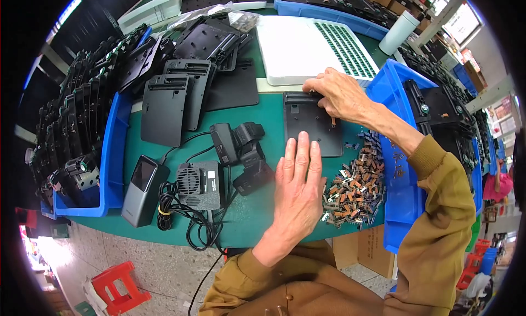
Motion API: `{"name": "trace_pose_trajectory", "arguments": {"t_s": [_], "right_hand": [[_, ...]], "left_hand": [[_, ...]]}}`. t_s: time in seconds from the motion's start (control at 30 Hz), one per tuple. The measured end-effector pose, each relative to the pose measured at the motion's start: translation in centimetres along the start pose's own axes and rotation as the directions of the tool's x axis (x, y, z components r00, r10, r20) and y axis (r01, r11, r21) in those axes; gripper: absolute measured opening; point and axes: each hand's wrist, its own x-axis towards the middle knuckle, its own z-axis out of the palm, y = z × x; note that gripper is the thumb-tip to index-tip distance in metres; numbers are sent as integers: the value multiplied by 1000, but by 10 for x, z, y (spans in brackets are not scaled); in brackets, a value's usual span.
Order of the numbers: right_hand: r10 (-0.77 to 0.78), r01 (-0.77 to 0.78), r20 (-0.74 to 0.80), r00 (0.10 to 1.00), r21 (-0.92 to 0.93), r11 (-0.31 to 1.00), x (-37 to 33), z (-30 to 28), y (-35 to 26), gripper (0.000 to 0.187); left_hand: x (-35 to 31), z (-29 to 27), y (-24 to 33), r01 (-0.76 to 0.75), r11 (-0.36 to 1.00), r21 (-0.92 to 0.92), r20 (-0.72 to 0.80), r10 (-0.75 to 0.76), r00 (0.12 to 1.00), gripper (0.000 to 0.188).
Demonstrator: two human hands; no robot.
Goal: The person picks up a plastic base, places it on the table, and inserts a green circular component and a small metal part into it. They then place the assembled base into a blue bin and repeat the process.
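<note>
A flat black plastic panel [312,132] with a raised tubular bar along its far edge lies on the green table in front of me. My left hand [298,190] is open, fingers stretched forward, with the fingertips on the panel's near part. At the far right corner of the panel, my right hand [342,97] has its fingers bent and closed; what they grip, if anything, is hidden. A small brown piece [333,121] shows on the panel just below that hand. Beside the panel, a pile of small brown and metal switch-like parts [356,192] spreads to the right.
Blue bins [112,162] packed with black panels stand left and right. Stacked black panels [164,110], a cabled grey device [200,184] and a power bank [144,190] are to my left. Ahead lies a white tray [293,47] with green boards; a white bottle [399,33] stands behind.
</note>
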Motion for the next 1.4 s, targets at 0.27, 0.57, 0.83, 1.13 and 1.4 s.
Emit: {"name": "trace_pose_trajectory", "arguments": {"t_s": [0.27, 0.57, 0.83, 1.13, 1.4], "right_hand": [[145, -164, -112, 983, -194, 967, -48, -117, 17, 38], [746, -780, -227, 626, -170, 602, -264, -287, 28, 42], [950, -959, -222, 221, -226, 170, -385, -246, 9, 39], [963, -937, -235, 133, -346, 45, -396, -200, 23, 35], [949, -932, -285, 137, -362, 26, -403, -173, 38, 25]], "left_hand": [[1, 2, -1, 5, 998, 58, -72, -1, 997, 69], [-6, 7, 0, -4, 996, 86, 20, 2, 1000, 62], [-7, 8, -5, -23, 988, 153, 40, 17, 999, 60], [-7, 9, -6, -11, 988, 157, 68, 0, 998, 60], [-7, 6, -3, 20, 987, 157, 104, -37, 994, 61]]}}
